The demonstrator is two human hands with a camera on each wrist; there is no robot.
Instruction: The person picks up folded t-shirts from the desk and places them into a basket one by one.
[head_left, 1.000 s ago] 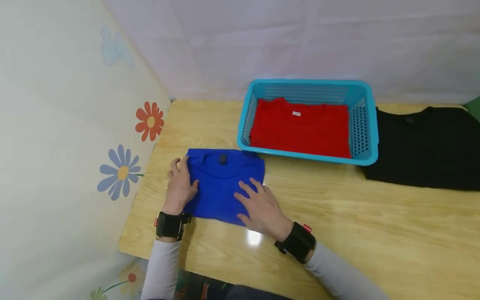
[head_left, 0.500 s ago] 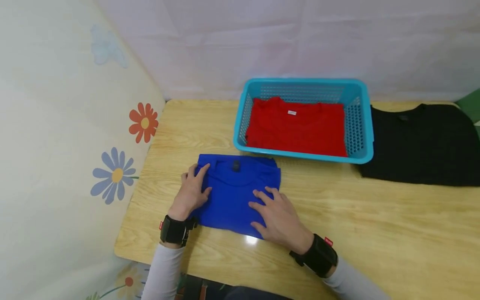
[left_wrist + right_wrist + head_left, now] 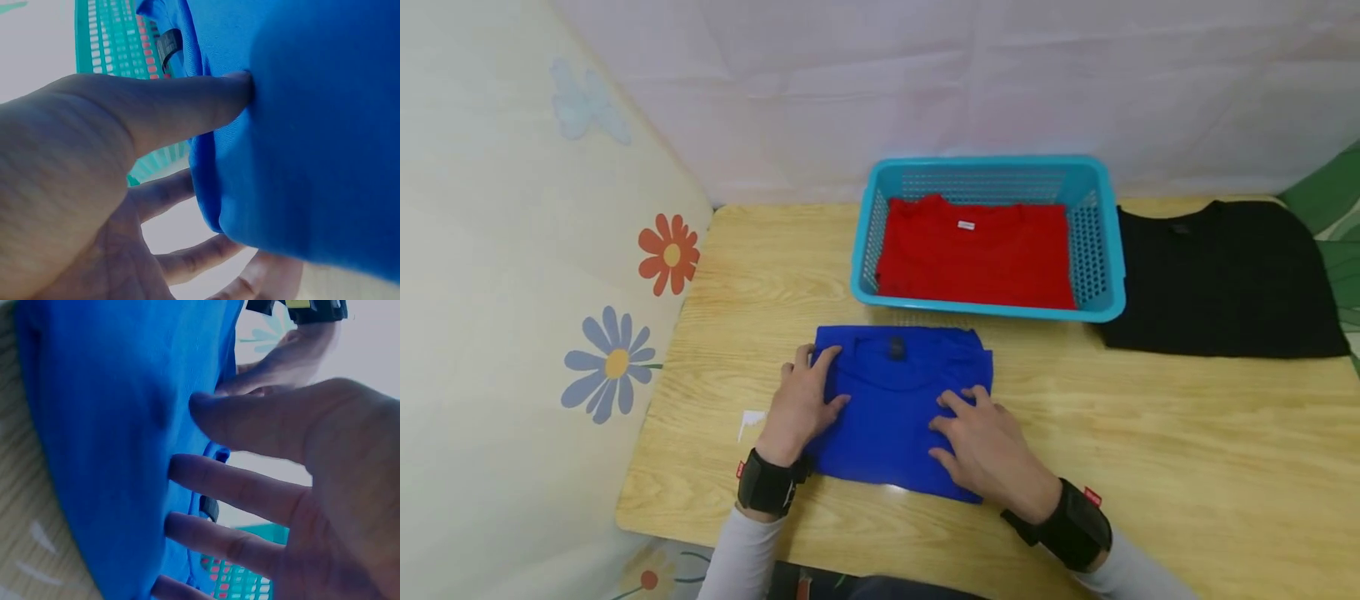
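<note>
A folded blue T-shirt (image 3: 887, 425) with a dark neck label lies on the wooden table, neckline toward the basket. My left hand (image 3: 797, 408) is at its left side; in the left wrist view the thumb (image 3: 187, 103) touches the top of the cloth, while the other fingers reach along its edge, partly hidden by it. My right hand (image 3: 988, 450) rests on the shirt's right part with fingers spread. In the right wrist view its fingertips (image 3: 181, 467) touch the blue cloth.
Behind the blue shirt stands a turquoise plastic basket (image 3: 985, 312) holding a folded red T-shirt (image 3: 977, 258). A folded black T-shirt (image 3: 1225, 283) lies right of the basket. The table's left edge runs beside a flower-decorated wall (image 3: 490, 292). A small white patch (image 3: 751, 419) shows near my left wrist.
The blue shirt has slid right and slightly toward me, with both hands moving along on it. A gap now shows between it and the basket. The head view has shifted a little.
</note>
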